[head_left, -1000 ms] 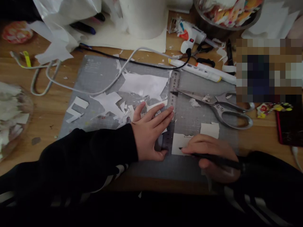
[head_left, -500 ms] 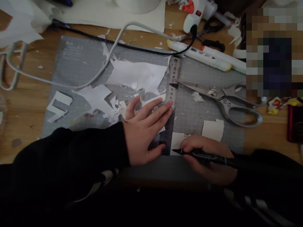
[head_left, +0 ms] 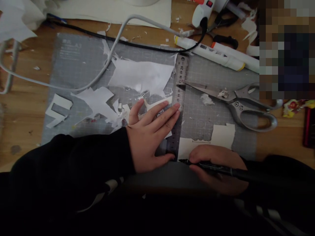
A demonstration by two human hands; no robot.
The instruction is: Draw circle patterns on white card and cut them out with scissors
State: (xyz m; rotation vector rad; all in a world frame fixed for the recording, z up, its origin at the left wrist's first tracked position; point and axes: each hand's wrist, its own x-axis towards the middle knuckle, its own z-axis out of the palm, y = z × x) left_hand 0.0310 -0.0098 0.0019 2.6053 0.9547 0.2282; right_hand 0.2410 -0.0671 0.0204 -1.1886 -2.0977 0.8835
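We have our left hand spread flat, palm down, pressing on the ruler, which lies lengthwise on the grey mat with its numbered end pointing away from us. Our fingers rest across its left edge and over a paper scrap beneath, gripping nothing. Our right hand is closed around a black pen, held low and nearly flat, its tip at the ruler's near end, touching the left corner of the card that sits just right of the ruler. The card looks thin, light and a little stiff; we judge it would slide or curl easily, so it is best pinned flat from above near the edge being worked, or lifted by a corner. The ruler is rigid metal and probably slick on the mat, which calls for steady downward pressure spread along its length. The pen is slim and light, best held close to its tip. Beyond the card lie steel scissors, closed, with white markers and a glue gun on the counter behind, and paper offcuts litter the mat's left half.
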